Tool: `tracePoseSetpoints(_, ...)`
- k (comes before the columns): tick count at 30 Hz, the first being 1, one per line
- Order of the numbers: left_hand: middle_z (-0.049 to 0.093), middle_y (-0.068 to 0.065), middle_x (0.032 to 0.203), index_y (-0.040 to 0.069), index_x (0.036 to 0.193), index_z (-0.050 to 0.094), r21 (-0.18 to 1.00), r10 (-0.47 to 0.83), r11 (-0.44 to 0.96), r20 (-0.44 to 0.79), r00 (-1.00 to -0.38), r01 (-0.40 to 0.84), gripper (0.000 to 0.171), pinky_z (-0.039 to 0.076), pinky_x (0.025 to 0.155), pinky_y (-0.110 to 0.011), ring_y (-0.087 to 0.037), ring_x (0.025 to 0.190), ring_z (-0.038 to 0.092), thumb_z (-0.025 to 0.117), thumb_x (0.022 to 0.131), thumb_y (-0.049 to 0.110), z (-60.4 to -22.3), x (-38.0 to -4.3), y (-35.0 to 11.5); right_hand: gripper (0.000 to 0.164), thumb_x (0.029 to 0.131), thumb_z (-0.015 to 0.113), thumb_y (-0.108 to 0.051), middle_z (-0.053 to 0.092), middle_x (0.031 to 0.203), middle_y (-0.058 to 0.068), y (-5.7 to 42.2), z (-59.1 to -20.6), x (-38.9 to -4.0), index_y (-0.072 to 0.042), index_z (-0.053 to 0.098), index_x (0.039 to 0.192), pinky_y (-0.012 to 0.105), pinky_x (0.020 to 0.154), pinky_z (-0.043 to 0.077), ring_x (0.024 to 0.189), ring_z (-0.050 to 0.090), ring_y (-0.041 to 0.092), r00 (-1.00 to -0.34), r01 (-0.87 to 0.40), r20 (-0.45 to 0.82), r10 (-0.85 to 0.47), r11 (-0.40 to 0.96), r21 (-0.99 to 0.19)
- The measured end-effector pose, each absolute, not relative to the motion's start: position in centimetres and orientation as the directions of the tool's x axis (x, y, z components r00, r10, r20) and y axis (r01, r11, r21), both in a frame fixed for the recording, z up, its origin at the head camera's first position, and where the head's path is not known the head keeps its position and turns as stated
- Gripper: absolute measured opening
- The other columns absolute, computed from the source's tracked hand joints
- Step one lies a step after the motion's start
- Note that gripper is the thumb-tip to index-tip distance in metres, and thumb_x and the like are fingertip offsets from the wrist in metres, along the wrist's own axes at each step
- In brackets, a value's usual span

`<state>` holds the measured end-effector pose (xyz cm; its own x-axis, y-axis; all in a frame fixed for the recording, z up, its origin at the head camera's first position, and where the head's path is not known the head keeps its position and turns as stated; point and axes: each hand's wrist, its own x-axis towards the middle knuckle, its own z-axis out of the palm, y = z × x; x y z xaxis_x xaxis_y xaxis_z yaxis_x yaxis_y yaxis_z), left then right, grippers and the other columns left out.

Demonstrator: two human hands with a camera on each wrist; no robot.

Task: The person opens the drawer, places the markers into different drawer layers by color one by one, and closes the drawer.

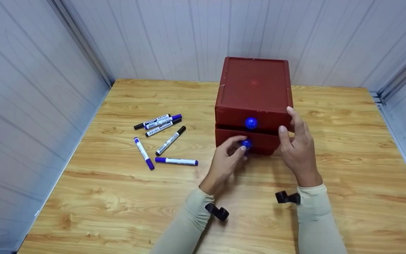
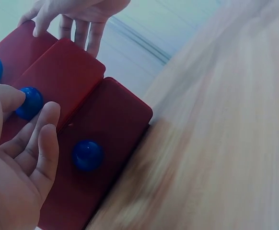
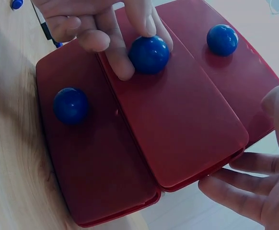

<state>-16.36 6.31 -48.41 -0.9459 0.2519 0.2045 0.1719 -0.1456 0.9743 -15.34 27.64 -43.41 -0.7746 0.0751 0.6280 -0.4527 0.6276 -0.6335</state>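
A dark red drawer box (image 1: pixel 254 84) with blue ball knobs stands on the table. Its middle drawer (image 3: pixel 187 120) juts a little in front of the drawers above and below. My left hand (image 1: pixel 224 160) pinches the middle blue knob (image 1: pixel 246 143) between thumb and fingers. My right hand (image 1: pixel 299 153) rests on the box's right side, thumb near the front edge and fingers stretched along the side wall. Above the held knob is the top blue knob (image 1: pixel 251 122). The bottom blue knob (image 3: pixel 71 106) shows in both wrist views.
Several markers with black or purple caps lie left of the box, among them a purple-capped marker (image 1: pixel 176 161) nearest to it and a black-capped marker (image 1: pixel 170 140). The wooden table (image 1: pixel 118 211) meets pale panel walls (image 1: pixel 174 38) at the back and sides.
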Motion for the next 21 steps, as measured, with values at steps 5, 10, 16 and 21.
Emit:
tracePoseSetpoints(5,0.065,-0.022,0.094,0.007,0.127,0.065,0.972,0.245,-0.142,0.215,-0.945,0.185,0.029,0.052,0.072,-0.062,-0.027,0.073,0.067,0.062,0.098,0.006,-48.45,-15.95,6.3,0.052,0.102,0.053,-0.01,0.057,0.126,0.017,27.63,-43.39,-15.33,-0.021,0.04,0.152,0.012,0.074,0.046,0.106,0.058,0.022,-0.77,-0.456,0.634,0.069,0.636,-0.623)
tracePoseSetpoints(10,0.065,-0.013,0.092,0.008,0.127,0.065,0.968,0.281,-0.115,0.246,-0.928,0.222,0.03,0.055,0.072,-0.058,-0.045,0.078,0.066,0.061,0.098,0.006,-48.27,-15.57,5.99,0.053,0.102,0.053,-0.011,0.057,0.125,0.017,27.67,-43.32,-15.35,-0.022,0.04,0.152,0.012,0.075,0.046,0.105,0.058,0.023,-0.776,-0.444,0.627,0.075,0.642,-0.626)
tracePoseSetpoints(16,0.068,-0.004,0.099,0.017,0.136,0.062,0.926,0.364,0.085,0.314,-0.877,0.367,0.038,0.057,0.069,-0.038,-0.032,0.08,0.07,0.059,0.099,0.011,-47.79,-15.6,5.53,0.053,0.102,0.054,-0.013,0.056,0.124,0.017,27.72,-43.52,-15.48,-0.023,0.039,0.152,0.013,0.074,0.047,0.106,0.059,0.022,-0.776,-0.435,0.626,0.081,0.65,-0.623)
tracePoseSetpoints(21,0.069,0.002,0.105,0.017,0.134,0.064,0.89,0.368,0.171,0.34,-0.866,0.422,0.036,0.055,0.073,-0.03,-0.02,0.082,0.069,0.061,0.098,0.012,-47.51,-15.66,5.52,0.052,0.101,0.055,-0.011,0.057,0.116,0.017,27.55,-43.59,-15.46,-0.021,0.041,0.151,0.016,0.067,0.045,0.098,0.055,0.02,-0.765,-0.444,0.637,0.093,0.641,-0.626)
